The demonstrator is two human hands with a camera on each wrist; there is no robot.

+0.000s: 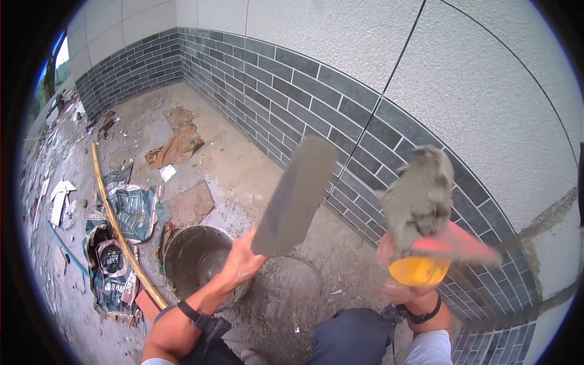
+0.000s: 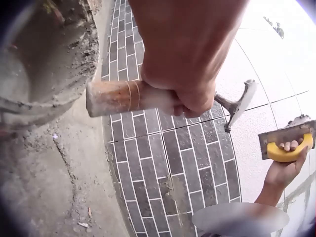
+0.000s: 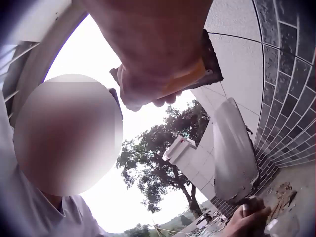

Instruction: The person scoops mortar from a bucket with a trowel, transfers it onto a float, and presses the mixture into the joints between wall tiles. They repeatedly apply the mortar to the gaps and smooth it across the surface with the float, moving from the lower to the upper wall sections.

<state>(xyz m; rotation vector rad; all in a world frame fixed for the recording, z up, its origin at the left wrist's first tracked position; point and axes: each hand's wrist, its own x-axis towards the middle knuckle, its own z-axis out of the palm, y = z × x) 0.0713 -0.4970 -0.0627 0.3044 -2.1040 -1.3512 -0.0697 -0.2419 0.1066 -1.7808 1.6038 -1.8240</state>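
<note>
My left hand (image 1: 242, 263) grips a trowel by its round wooden handle (image 2: 114, 97). The trowel's broad, mortar-smeared blade (image 1: 298, 194) tilts up and away over the ground. On the right, my right hand (image 1: 398, 291) is wrapped around the yellow handle (image 1: 420, 272) of a plastering float, fingers through the grip in the left wrist view. The float's board (image 1: 459, 243) looks reddish and blurred in the head view. A thick lump of wet grey mortar (image 1: 423, 191) rides on it, overlapping the wall there. Air separates the two tools.
A mortar-crusted bucket (image 1: 172, 243) stands beneath my left forearm. Left of it lie torn green sacks (image 1: 135, 207) and a long bamboo pole (image 1: 115, 225). Grey brick tiling (image 1: 292, 100) lines the lower wall, with pale textured panels (image 1: 486, 103) above. Brown scraps (image 1: 176, 149) litter the ground.
</note>
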